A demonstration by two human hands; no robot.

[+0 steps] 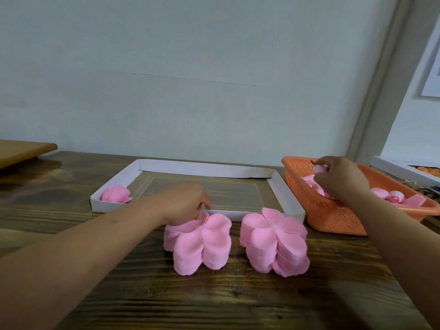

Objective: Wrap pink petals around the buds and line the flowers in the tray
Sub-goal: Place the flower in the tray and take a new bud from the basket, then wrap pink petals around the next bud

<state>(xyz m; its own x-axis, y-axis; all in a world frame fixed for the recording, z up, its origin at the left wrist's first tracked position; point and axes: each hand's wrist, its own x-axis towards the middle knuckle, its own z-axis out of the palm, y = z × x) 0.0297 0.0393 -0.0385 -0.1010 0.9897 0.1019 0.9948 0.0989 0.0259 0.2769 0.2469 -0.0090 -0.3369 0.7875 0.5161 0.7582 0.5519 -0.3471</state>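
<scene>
Petals sit in two tall pink stacks on the wooden table (pixel 214 301) just in front of me, each a pile of flower-shaped layers. From the head camera, my left hand (pixel 185 203) rests on the far top edge of the left petal stack (pixel 202 244), fingers curled down and pinching what looks like the topmost layer. The right petal stack (pixel 276 244) stands untouched beside it. My right hand (pixel 340 179) is over the orange basket (pixel 333 217), fingers closed round a small pale bud (pixel 320 169) lifted above the other buds lying in the basket.

These layers look thin, soft and very light (foam or paper, I cannot tell which), so I judge they will bend rather than resist and could crease or tear if tugged. Taking the top one by its outer lobe, as my left hand seems to, should peel it free without dragging the layers beneath. The bud looks firmer and rounded; holding it low, near its base, would leave the top free for wrapping.

Behind the stacks lies the white cardboard tray (pixel 204 169), with one finished pink flower (pixel 116 194) in its near left corner. Most of the tray has yet to be filled, so the job looks barely begun.
</scene>
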